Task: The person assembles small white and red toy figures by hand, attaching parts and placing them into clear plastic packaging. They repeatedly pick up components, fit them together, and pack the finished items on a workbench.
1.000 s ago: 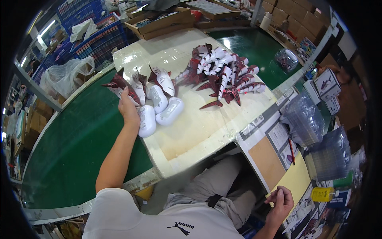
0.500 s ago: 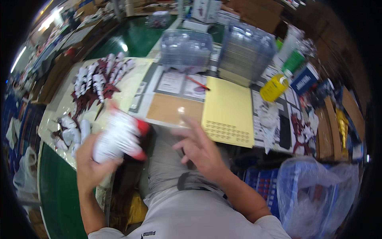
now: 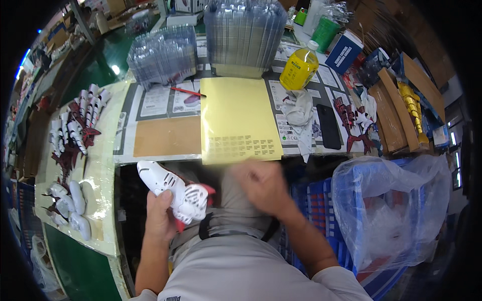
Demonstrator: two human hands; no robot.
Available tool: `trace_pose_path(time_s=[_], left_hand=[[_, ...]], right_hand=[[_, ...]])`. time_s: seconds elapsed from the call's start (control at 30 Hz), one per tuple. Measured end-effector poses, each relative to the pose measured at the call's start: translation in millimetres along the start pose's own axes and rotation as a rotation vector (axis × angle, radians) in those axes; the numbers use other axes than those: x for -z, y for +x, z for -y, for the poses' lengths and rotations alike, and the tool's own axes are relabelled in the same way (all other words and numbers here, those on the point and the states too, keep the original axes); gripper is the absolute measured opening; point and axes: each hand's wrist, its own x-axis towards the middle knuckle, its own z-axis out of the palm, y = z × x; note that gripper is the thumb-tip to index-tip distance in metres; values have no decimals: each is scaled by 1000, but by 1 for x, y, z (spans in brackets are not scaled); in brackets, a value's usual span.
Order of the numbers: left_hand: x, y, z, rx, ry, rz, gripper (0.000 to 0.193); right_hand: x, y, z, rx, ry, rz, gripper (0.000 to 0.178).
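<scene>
My left hand (image 3: 159,215) is wrapped round a white plastic toy body (image 3: 173,188) with dark slots and red fins, held over my lap in front of the table edge. The toy tilts, its rounded end toward the upper left. My right hand (image 3: 265,185) is apart from the toy, close to the lower edge of a yellow sheet of small printed labels (image 3: 240,113). Motion smears its fingers, so whether they pinch anything is unclear. Left of the sheet lies a brown paper piece (image 3: 167,138), with a red pen (image 3: 187,92) above it.
Striped tail parts (image 3: 75,125) and white shells (image 3: 70,205) lie at left. Stacked clear trays (image 3: 246,40) stand at the back. A yellow bottle (image 3: 299,66), a crumpled cloth (image 3: 299,108) and a phone (image 3: 329,126) are rightward. A bag-lined blue crate (image 3: 391,215) stands below.
The view has turned, shifting the table leftward in it. The toy, blurred before, now shows clearly in my left hand. My right hand has moved to the yellow sheet's lower edge, its fingers more curled.
</scene>
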Motion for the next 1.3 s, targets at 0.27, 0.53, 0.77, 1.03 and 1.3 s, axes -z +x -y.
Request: trace_pose_path(time_s=[0.27,0.53,0.77,1.03,1.3], left_hand=[[6,19,8,400,116,-38,62],[-15,55,-9,415,330,214,81],[-24,81,-3,380,360,298,90],[-27,93,6,430,422,307,89],[-23,93,7,419,427,341,91]], right_hand=[[23,63,-52,-26,-616,-183,16],[19,64,-52,-80,-614,-156,15],[20,68,-46,-73,-627,-133,14],[26,76,-61,-204,-536,-68,17],[50,79,-36,-511,57,40,21]])
